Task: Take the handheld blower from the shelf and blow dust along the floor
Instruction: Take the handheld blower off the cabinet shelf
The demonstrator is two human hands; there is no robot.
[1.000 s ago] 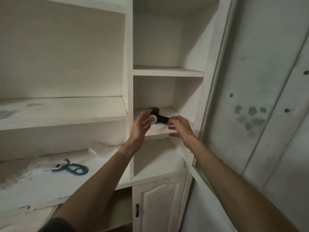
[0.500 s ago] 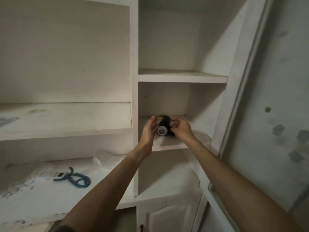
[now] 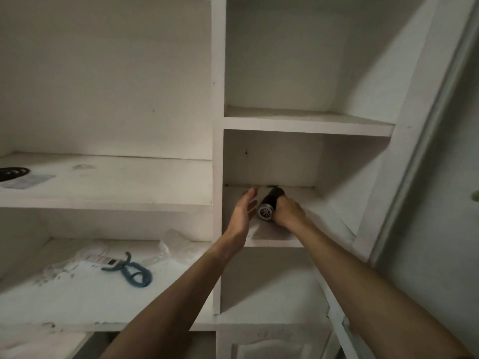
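Note:
The handheld blower (image 3: pixel 270 205) is a short black cylinder with a silver grilled end facing me. It lies on the narrow white shelf (image 3: pixel 274 242) in the right column of the shelving unit. My right hand (image 3: pixel 289 213) is wrapped around the blower's right side, hiding part of it. My left hand (image 3: pixel 242 216) is held flat and open just left of the blower, fingers pointing up, close to the grilled end without gripping it.
A blue looped cord with a white device (image 3: pixel 127 268) lies on the dusty lower-left shelf beside crumpled clear plastic (image 3: pixel 178 244). A dark round object (image 3: pixel 11 173) sits at the far left of the middle shelf. A cabinet door (image 3: pixel 272 348) is below.
My right hand has closed further around the blower. My left hand stays open beside it. The view has moved closer and slightly up.

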